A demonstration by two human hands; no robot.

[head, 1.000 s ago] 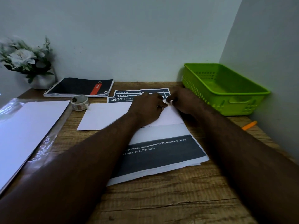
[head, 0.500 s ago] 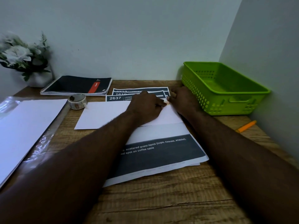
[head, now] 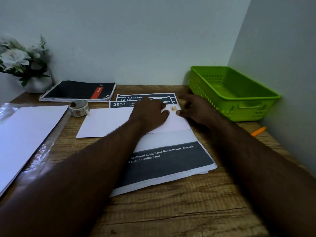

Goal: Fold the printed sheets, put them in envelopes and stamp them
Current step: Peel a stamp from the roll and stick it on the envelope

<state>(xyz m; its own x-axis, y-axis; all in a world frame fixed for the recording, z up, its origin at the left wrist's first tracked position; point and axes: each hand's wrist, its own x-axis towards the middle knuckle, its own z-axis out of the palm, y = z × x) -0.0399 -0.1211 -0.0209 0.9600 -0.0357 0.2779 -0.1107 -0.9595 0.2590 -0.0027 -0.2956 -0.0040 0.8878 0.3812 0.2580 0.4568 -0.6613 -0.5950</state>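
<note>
Your right hand (head: 196,111) pulled right, uncovering the stamp (head: 173,108) on the envelope (head: 109,123); left hand (head: 150,115) presses flat just left, both hands' fingers relaxed.

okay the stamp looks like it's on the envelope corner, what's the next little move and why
Probably press the stamp flat with the left hand, which already rests on the envelope. The right hand sits open just beside the stamp, and the green basket appears empty.

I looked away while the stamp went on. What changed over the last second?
The two hands, pinched together at the envelope's far right corner, have parted: the right hand drew back rightward, uncovering a stamp there. The left hand stays resting on the envelope. Tape roll and basket unchanged.
</note>
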